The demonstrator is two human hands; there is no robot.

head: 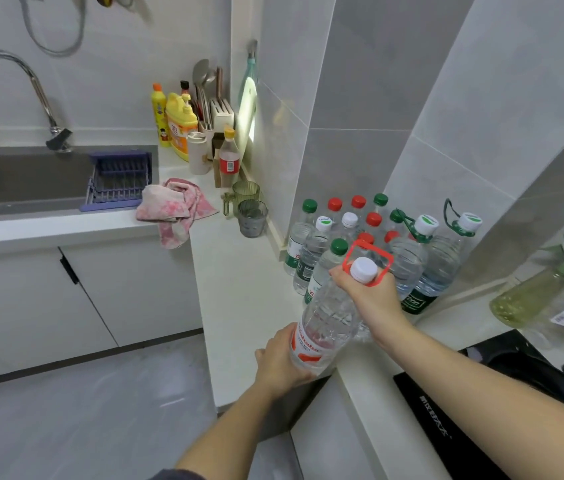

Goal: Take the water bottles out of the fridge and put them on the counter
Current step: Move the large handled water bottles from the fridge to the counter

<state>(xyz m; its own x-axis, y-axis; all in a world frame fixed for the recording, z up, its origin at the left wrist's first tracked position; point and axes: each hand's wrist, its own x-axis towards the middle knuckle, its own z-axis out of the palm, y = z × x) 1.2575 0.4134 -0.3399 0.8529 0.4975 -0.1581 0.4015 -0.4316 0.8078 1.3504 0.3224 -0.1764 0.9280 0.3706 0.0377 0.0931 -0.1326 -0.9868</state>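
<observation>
Grey tiled walls (360, 98) surround my white counter (239, 278), the sink (31, 181) (curved faucet (13, 81) above it) sits left, white cabinets (31, 299) below, glossy grey floor (83, 427).

One head-worn wide-angle camera is giving the only view, looking forward and steeply down into a kitchen corner. It is sitting close above the table (239, 299), with both forearms reaching in from 6 o'clock toward the centre. The sink (31, 181) is lying toward 10 o'clock, a cluster of bottles (360, 237) toward 2 o'clock against the tiled wall, and a black cooktop (446, 420) toward 4 o'clock. The lens is bending straight edges near the borders.
</observation>
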